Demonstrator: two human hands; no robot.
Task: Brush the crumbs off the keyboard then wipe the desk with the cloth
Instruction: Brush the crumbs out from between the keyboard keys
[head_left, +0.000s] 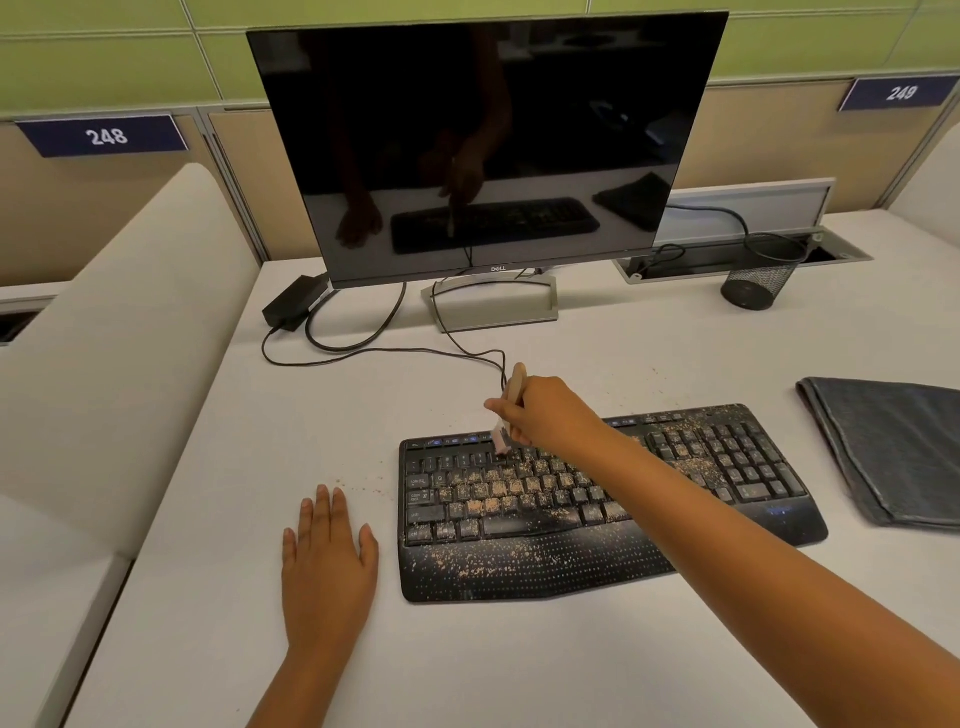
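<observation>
A black keyboard (597, 504) lies on the white desk (467, 649), strewn with tan crumbs over its keys and palm rest. My right hand (550, 415) grips a small wooden-handled brush (511, 405), whose bristles touch the upper left key rows. My left hand (327, 561) rests flat on the desk, fingers straight, just left of the keyboard. A few crumbs lie on the desk between that hand and the keyboard. A folded dark grey cloth (893, 447) lies on the desk to the right of the keyboard.
A dark monitor (488, 145) stands behind the keyboard, with cables and a black power adapter (293, 306) at its left. A black mesh pen cup (763, 270) stands at the back right. A white padded divider (130, 332) borders the desk's left.
</observation>
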